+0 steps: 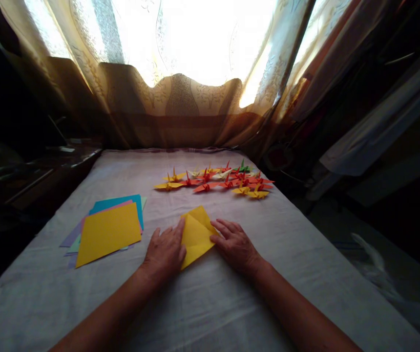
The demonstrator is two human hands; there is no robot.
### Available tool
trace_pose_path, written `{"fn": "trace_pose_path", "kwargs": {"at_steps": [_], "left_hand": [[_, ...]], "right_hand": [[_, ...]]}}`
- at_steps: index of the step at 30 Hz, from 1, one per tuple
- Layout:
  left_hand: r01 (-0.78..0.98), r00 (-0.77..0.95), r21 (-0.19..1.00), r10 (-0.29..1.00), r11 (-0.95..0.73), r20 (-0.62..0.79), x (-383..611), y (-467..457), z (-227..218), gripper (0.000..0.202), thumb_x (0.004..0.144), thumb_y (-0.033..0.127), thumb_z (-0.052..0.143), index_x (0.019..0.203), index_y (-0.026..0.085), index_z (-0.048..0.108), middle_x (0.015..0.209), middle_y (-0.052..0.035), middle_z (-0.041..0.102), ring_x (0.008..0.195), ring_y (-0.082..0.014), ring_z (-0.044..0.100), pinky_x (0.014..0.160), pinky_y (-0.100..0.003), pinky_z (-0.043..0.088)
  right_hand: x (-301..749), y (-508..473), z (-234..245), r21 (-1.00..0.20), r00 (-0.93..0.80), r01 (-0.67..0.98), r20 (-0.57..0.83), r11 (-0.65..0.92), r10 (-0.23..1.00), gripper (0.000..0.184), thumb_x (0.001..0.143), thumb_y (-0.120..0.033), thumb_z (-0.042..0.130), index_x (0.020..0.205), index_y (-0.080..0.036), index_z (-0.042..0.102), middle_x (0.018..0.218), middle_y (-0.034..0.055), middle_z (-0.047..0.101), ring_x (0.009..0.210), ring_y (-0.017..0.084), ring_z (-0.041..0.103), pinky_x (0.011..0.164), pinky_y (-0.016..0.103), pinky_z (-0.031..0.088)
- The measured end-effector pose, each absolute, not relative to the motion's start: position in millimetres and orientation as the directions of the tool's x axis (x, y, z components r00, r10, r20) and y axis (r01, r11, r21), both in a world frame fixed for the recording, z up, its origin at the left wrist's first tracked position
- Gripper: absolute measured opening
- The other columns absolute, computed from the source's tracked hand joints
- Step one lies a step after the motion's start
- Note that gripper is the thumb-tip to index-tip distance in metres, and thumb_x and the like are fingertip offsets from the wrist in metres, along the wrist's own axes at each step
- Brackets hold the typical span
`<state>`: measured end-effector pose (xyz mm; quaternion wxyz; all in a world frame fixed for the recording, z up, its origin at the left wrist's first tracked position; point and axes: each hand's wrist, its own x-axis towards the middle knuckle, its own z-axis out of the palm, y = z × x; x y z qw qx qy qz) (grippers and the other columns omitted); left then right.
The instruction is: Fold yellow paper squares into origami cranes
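Note:
A sheet of yellow origami paper (197, 236) with creases across it and a partly folded upper part lies on the cloth in front of me. My left hand (164, 250) is at its left edge, index finger and thumb resting on the paper. On the opposite side, my right hand (237, 245) has its thumb and fingers closed at the right corner, where a flap shows. The undersides of both hands' fingers are hidden.
To the left lies a stack of coloured paper sheets (109, 232), yellow on top. Farther back on the right stand several folded paper cranes (205, 187) in red, yellow, white and green. A white cloth (122, 171) covers the table; a curtain (184, 107) hangs behind.

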<state>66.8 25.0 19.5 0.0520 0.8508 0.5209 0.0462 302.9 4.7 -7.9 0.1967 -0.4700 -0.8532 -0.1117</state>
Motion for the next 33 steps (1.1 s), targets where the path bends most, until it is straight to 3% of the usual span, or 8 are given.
{"fn": "trace_pose_path", "kwargs": {"at_steps": [3, 7, 10, 15, 19, 23, 26, 33], "left_hand": [[0.852, 0.487, 0.145, 0.863, -0.503, 0.138, 46.3, 36.0, 13.4, 0.068, 0.086, 0.011, 0.047, 0.152, 0.016, 0.032, 0.137, -0.0174, 0.060, 0.124, -0.0300, 0.058, 0.108, -0.054, 0.039], [0.726, 0.638, 0.082, 0.713, -0.683, 0.291, 23.3, 43.0, 5.0, 0.040, 0.088, 0.012, 0.052, 0.121, 0.028, 0.067, 0.152, -0.0085, 0.046, 0.142, -0.0329, 0.038, 0.111, -0.054, 0.036], [0.642, 0.714, 0.099, 0.640, -0.761, 0.284, 15.9, 34.0, 3.6, 0.026, 0.094, 0.018, 0.050, 0.102, 0.027, 0.074, 0.137, -0.0060, 0.061, 0.137, -0.0299, 0.046, 0.114, -0.055, 0.031], [0.621, 0.724, 0.232, 0.661, -0.749, 0.197, 3.5, 17.3, 0.9, 0.027, 0.098, 0.031, 0.049, 0.114, 0.028, 0.070, 0.124, -0.0046, 0.070, 0.124, -0.0279, 0.059, 0.112, -0.056, 0.034], [0.659, 0.673, 0.327, 0.725, -0.678, 0.147, -7.8, 17.7, -4.8, 0.027, 0.095, 0.032, 0.053, 0.118, 0.029, 0.068, 0.131, -0.0053, 0.066, 0.129, -0.0305, 0.054, 0.109, -0.061, 0.034], [0.679, 0.627, 0.392, 0.768, -0.622, 0.131, -8.2, 18.1, -6.6, 0.025, 0.094, 0.031, 0.053, 0.113, 0.028, 0.069, 0.129, -0.0050, 0.068, 0.129, -0.0288, 0.054, 0.110, -0.059, 0.033], [0.677, 0.624, 0.394, 0.769, -0.622, 0.142, -5.8, 15.4, -6.3, 0.025, 0.094, 0.031, 0.052, 0.111, 0.027, 0.069, 0.128, -0.0053, 0.068, 0.128, -0.0289, 0.055, 0.110, -0.059, 0.033], [0.684, 0.599, 0.390, 0.779, -0.617, 0.182, -3.5, 10.6, -6.6, 0.026, 0.098, 0.034, 0.047, 0.107, 0.027, 0.070, 0.125, -0.0039, 0.070, 0.126, -0.0282, 0.056, 0.112, -0.059, 0.029]], "right_hand": [[298.2, 0.9, -8.2, 0.044, -0.525, 0.809, 0.503, 0.586, 0.687, 0.015, 0.089, -0.012, 0.058, 0.087, -0.022, 0.070, 0.134, 0.0088, 0.062, 0.129, 0.024, 0.052, 0.106, 0.043, 0.038], [288.8, -7.0, -3.2, 0.000, -0.596, 0.731, 0.487, 0.682, 0.638, 0.016, 0.091, -0.015, 0.054, 0.085, -0.021, 0.067, 0.122, 0.0059, 0.070, 0.124, 0.021, 0.057, 0.109, 0.041, 0.037], [285.1, -9.3, 0.2, -0.083, -0.609, 0.695, 0.461, 0.714, 0.646, 0.016, 0.092, -0.016, 0.052, 0.087, -0.022, 0.066, 0.104, 0.0027, 0.075, 0.113, 0.018, 0.063, 0.109, 0.040, 0.036], [289.0, -8.7, 4.5, -0.209, -0.609, 0.662, 0.410, 0.720, 0.679, 0.017, 0.093, -0.017, 0.050, 0.089, -0.022, 0.065, 0.102, 0.0025, 0.075, 0.099, 0.016, 0.068, 0.108, 0.039, 0.037], [293.7, -3.5, 6.5, -0.388, -0.546, 0.659, 0.344, 0.645, 0.764, 0.016, 0.089, -0.017, 0.051, 0.092, -0.021, 0.066, 0.095, 0.0028, 0.075, 0.089, 0.015, 0.068, 0.097, 0.033, 0.044], [286.6, 5.9, 4.7, -0.541, -0.335, 0.740, 0.218, 0.400, 0.917, 0.017, 0.088, -0.022, 0.053, 0.076, -0.021, 0.065, 0.071, -0.0013, 0.068, 0.067, 0.014, 0.062, 0.069, 0.024, 0.046], [275.1, 9.8, -0.3, -0.536, -0.190, 0.791, 0.241, 0.294, 0.952, 0.021, 0.085, -0.025, 0.056, 0.064, -0.021, 0.058, 0.060, -0.0026, 0.058, 0.057, 0.013, 0.054, 0.059, 0.023, 0.039], [262.0, 4.7, -15.4, -0.413, -0.115, 0.860, 0.413, 0.298, 0.904, 0.016, 0.087, -0.024, 0.055, 0.072, -0.021, 0.059, 0.069, 0.0007, 0.061, 0.070, 0.017, 0.057, 0.072, 0.028, 0.039]]}}
